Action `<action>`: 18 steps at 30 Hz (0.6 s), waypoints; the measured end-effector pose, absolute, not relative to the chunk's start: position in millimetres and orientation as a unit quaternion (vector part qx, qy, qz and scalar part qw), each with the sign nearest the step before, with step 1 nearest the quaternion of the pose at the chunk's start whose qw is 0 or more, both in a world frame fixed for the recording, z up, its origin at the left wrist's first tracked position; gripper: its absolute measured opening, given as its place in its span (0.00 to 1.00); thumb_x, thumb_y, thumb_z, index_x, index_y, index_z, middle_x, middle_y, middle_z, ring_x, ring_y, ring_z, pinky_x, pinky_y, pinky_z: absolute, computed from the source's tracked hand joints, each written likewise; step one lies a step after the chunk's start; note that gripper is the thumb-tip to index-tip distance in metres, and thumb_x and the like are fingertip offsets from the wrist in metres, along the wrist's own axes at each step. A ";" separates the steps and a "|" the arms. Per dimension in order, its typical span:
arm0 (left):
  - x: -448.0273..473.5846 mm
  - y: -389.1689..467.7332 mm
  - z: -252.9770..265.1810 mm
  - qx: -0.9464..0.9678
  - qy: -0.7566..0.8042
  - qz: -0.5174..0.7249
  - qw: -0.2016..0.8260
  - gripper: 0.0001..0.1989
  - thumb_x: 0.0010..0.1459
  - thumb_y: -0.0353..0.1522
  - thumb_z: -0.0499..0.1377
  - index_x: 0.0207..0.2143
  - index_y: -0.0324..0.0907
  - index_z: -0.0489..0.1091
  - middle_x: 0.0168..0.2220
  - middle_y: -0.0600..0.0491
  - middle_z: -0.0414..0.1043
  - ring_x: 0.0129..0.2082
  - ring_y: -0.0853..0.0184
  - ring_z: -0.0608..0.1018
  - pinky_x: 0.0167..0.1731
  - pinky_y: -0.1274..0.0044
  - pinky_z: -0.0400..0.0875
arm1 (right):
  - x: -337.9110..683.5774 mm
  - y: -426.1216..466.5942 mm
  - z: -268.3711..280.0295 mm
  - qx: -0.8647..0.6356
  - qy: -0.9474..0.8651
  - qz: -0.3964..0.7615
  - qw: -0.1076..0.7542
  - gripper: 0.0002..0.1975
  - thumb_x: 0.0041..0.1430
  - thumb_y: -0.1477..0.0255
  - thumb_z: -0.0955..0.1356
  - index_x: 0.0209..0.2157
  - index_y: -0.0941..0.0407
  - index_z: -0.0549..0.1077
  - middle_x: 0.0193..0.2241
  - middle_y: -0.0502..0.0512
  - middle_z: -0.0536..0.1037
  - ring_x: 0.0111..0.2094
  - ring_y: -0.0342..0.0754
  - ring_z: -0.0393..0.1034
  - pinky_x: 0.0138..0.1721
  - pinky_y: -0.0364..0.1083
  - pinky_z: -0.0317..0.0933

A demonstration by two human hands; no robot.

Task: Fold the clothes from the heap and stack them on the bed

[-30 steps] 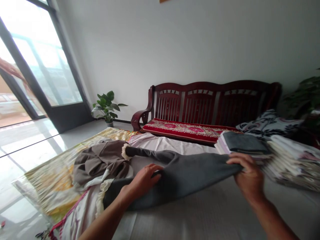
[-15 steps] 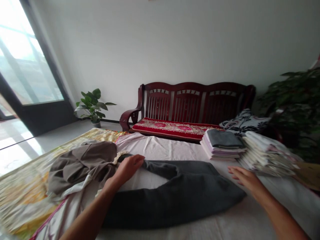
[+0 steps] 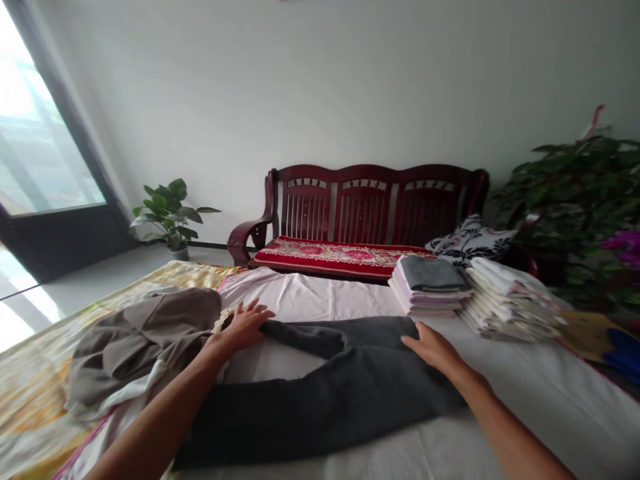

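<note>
Dark grey trousers (image 3: 370,380) lie spread on the pale sheet, their two legs pointing left and the waist to the right. My left hand (image 3: 246,323) rests at the end of the far leg, fingers spread and open. At the far corner of the waist, my right hand (image 3: 434,345) is closed on the trousers' edge, thumb on top; its other fingers are partly hidden. A rumpled brown-grey garment (image 3: 150,337) with cream trim lies just left of my left hand.
Two stacks sit at the right: folded clothes (image 3: 433,283) topped by a dark grey piece, and pale folded cloths (image 3: 515,307). Behind stands a dark red wooden bench (image 3: 365,207) with a patterned cushion (image 3: 473,240). Potted plants (image 3: 173,213) flank it.
My right hand has moved left from beside the waist onto its far corner. My left hand's fingers have spread over the leg end. The view has turned slightly right.
</note>
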State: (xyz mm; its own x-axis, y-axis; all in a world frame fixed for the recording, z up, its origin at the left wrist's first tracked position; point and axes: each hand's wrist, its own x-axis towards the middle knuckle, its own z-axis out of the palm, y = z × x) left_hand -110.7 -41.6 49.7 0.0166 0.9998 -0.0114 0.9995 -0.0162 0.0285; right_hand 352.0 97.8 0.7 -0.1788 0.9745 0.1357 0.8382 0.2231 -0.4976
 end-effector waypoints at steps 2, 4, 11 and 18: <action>-109.5 -38.8 50.1 0.729 0.685 0.001 0.016 0.16 0.53 0.25 0.58 0.44 0.45 0.74 0.47 0.48 0.77 0.55 0.53 0.73 0.63 0.49 0.47 | 358.8 93.1 1.5 -0.591 -0.739 0.193 0.259 0.17 0.54 0.61 0.69 0.43 0.54 0.75 0.39 0.58 0.82 0.44 0.55 0.76 0.45 0.48 0.65; -104.4 -34.7 54.0 0.728 0.684 0.036 -0.022 0.10 0.57 0.27 0.55 0.39 0.44 0.73 0.38 0.50 0.77 0.45 0.59 0.77 0.62 0.55 0.52 | 369.5 91.6 6.7 -0.575 -0.720 0.217 0.323 0.19 0.56 0.60 0.67 0.46 0.55 0.74 0.42 0.59 0.81 0.45 0.56 0.75 0.46 0.48 0.66; -75.8 -28.4 54.7 0.755 0.610 0.166 -0.175 0.28 0.49 0.28 0.66 0.54 0.50 0.70 0.58 0.46 0.67 0.64 0.48 0.61 0.66 0.52 0.40 | 431.4 104.5 10.7 -0.674 -0.610 0.175 0.378 0.25 0.53 0.52 0.65 0.42 0.57 0.76 0.39 0.64 0.82 0.45 0.62 0.75 0.47 0.53 0.66; -79.3 -24.8 49.8 0.696 0.701 0.102 0.119 0.13 0.61 0.39 0.54 0.33 0.45 0.76 0.33 0.53 0.79 0.35 0.64 0.79 0.38 0.76 0.69 | 458.9 101.1 -31.9 -0.652 -0.651 0.231 0.314 0.23 0.57 0.52 0.60 0.34 0.53 0.79 0.36 0.60 0.83 0.46 0.59 0.76 0.47 0.50 0.67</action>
State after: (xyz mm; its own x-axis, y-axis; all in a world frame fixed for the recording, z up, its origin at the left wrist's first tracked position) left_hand -79.3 -24.8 49.8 -0.0035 0.9997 -0.0247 0.9509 0.0110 0.3092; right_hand 458.9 101.1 -31.9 0.0462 0.9930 0.1084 0.7035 0.0447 -0.7093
